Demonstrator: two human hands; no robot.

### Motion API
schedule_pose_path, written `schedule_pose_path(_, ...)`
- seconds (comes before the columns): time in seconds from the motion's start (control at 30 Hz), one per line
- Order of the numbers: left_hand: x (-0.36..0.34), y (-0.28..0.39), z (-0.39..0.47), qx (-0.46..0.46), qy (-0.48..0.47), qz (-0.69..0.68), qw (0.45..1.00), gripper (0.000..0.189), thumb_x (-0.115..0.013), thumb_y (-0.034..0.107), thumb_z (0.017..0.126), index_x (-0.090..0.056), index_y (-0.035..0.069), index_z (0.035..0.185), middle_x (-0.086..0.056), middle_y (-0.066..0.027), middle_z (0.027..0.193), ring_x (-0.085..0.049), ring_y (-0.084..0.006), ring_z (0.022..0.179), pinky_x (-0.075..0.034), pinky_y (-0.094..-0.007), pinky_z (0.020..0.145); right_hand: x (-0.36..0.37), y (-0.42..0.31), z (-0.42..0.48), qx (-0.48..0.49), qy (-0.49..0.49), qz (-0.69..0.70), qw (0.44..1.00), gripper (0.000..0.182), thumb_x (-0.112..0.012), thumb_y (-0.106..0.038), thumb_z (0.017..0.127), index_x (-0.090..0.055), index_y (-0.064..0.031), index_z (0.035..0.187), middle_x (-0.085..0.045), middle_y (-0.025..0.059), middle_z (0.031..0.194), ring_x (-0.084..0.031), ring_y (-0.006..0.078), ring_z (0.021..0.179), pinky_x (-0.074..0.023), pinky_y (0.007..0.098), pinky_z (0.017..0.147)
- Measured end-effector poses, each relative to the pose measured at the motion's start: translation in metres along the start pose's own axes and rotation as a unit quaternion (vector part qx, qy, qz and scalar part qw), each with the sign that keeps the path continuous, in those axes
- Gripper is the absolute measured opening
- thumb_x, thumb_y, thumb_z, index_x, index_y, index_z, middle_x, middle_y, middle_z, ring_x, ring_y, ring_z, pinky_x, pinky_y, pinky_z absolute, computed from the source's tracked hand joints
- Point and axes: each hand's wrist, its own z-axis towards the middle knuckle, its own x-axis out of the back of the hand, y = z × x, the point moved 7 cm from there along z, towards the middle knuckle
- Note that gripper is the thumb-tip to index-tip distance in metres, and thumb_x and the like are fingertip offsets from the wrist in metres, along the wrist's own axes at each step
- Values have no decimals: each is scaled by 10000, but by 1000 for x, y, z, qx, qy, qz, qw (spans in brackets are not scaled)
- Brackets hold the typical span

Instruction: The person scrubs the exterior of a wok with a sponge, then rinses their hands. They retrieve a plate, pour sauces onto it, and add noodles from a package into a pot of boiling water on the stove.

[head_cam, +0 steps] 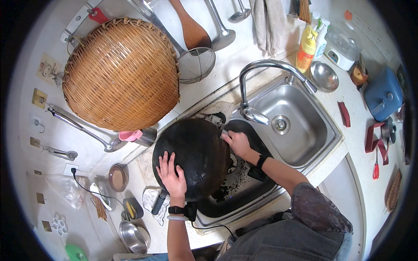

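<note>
A blackened wok lies bottom up over the left side of a double steel sink, partly on the counter. My left hand rests flat on its underside, fingers spread. At the wok's right rim, my right hand pinches a small pale object that I cannot identify, mostly hidden by the fingers. The wok's handle points towards the lower left, above a crumpled white cloth. Black flakes lie scattered in the dark left basin under and beside the wok.
A chrome faucet arches over the right basin. Behind the wok stands a metal cup near a wall-hung wicker basket. Steel bowls sit at lower left. Spray bottles and another steel bowl stand at upper right.
</note>
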Motion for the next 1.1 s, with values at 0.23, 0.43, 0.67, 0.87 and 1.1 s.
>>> schedule_pose_path(0.23,0,-2,0,-1,1,-3,1000,432,-482,169,899,-558,136,1323,-443,-94,1467,-354,-352,1385,-195,-554,1143,9,-4,11,11,-9,-47,999,453,-561,-440,935,-594,-23,760,-587,232,621,-595,436,602,-471,523,568)
schedule_pose_path(0.43,1,-5,-3,3,-2,14,1000,424,-453,193,923,-545,139,1334,-436,-93,1473,-349,-344,1389,-191,-541,1149,6,-20,-14,66,-20,-5,998,455,-581,-433,922,-575,-19,733,-583,234,610,-595,441,616,-472,527,571)
schedule_pose_path(0.67,-1,-2,0,0,-10,8,1000,429,-452,195,924,-542,134,1338,-439,-102,1469,-352,-350,1385,-192,-541,1146,5,-1,-2,59,19,-36,997,476,-586,-454,916,-582,-24,711,-570,229,594,-594,433,601,-464,519,550)
schedule_pose_path(0.87,1,-2,-1,2,6,-8,1000,439,-503,146,882,-561,141,1317,-448,-87,1461,-355,-350,1384,-197,-558,1142,10,0,5,51,6,-50,997,480,-586,-455,918,-576,-24,705,-565,228,583,-590,431,588,-469,514,544)
schedule_pose_path(1.1,2,-3,-2,2,5,-2,1000,448,-506,136,877,-559,141,1322,-446,-90,1463,-351,-351,1386,-197,-560,1142,4,-3,-7,62,0,-7,998,472,-572,-445,927,-580,-20,720,-583,239,633,-595,443,641,-467,527,577)
